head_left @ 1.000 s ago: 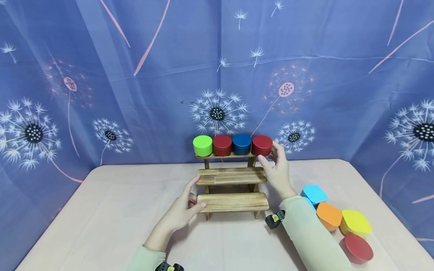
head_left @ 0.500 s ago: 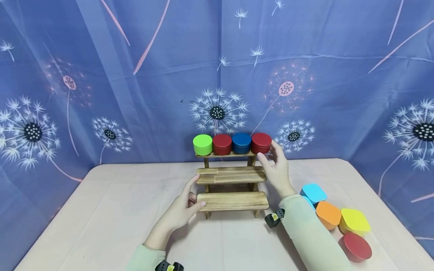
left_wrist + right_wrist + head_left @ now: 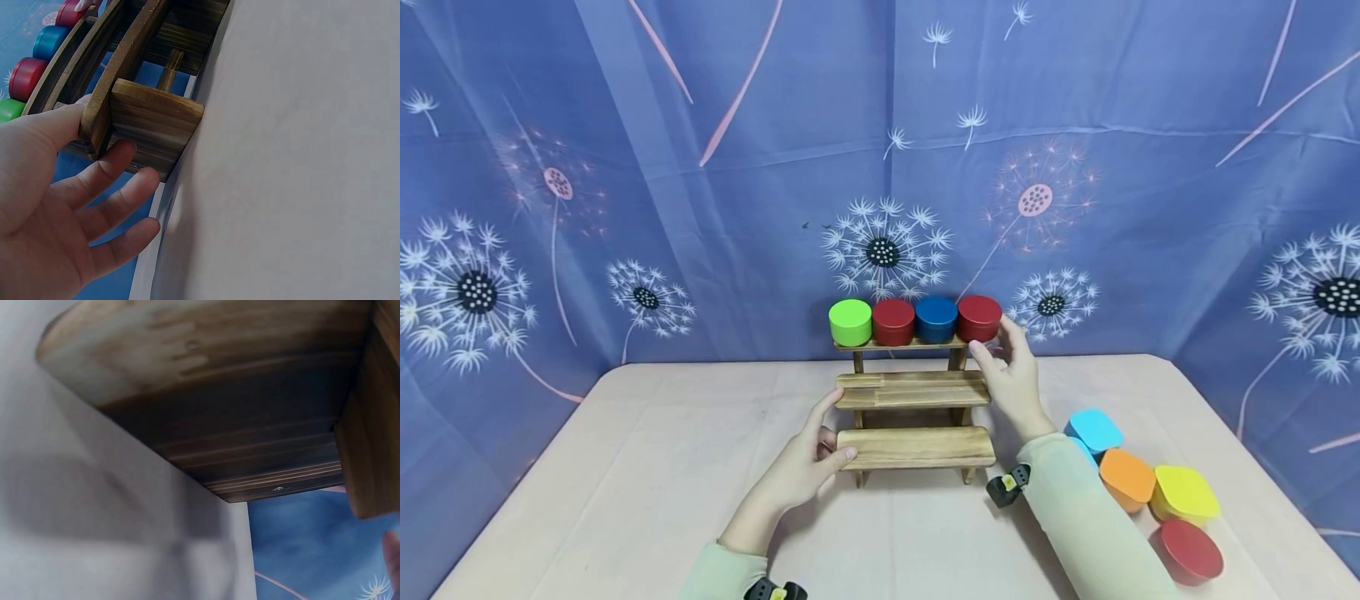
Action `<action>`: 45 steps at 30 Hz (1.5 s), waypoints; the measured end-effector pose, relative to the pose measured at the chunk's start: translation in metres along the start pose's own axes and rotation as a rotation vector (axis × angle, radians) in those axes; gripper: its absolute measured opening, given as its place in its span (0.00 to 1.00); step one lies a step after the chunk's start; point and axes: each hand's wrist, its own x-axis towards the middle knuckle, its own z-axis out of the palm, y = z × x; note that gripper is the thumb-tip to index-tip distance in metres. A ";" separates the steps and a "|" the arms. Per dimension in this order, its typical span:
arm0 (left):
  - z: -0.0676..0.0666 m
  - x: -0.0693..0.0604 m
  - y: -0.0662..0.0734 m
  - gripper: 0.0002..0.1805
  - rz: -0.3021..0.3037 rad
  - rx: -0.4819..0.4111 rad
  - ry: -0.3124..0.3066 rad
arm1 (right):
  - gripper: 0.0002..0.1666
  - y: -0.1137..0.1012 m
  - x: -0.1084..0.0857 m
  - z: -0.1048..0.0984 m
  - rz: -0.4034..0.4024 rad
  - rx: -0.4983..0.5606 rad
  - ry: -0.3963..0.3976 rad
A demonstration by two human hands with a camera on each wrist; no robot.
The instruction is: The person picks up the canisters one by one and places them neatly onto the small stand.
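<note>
A three-tier wooden stand carries a row of round boxes on its top tier: light green, red, blue and another red one at the right end. My right hand holds that right-end red box, thumb at its front and fingers round its right side. My left hand grips the left end of the stand, with thumb on the lowest tier and index finger at the middle one. In the left wrist view, the other fingers of the left hand are spread beside the wood.
Right of the stand, by the right sleeve, lie a light blue box, another light blue one partly hidden, an orange box, a yellow box and a red box. A patterned blue curtain stands behind the table.
The right-end red box has shifted very slightly left, against the blue one, with my right hand on it. My left hand has kept its place on the stand.
</note>
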 end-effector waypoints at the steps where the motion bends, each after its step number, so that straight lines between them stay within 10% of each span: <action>1: 0.000 0.000 0.000 0.45 0.002 0.001 0.000 | 0.30 -0.001 0.000 0.000 0.006 0.000 -0.001; 28: 0.001 0.002 0.001 0.44 -0.029 0.004 0.020 | 0.27 -0.013 0.011 -0.002 0.163 -0.082 -0.039; 45: 0.001 -0.001 0.002 0.44 -0.027 -0.027 0.010 | 0.33 -0.024 0.006 -0.039 0.118 -0.197 -0.116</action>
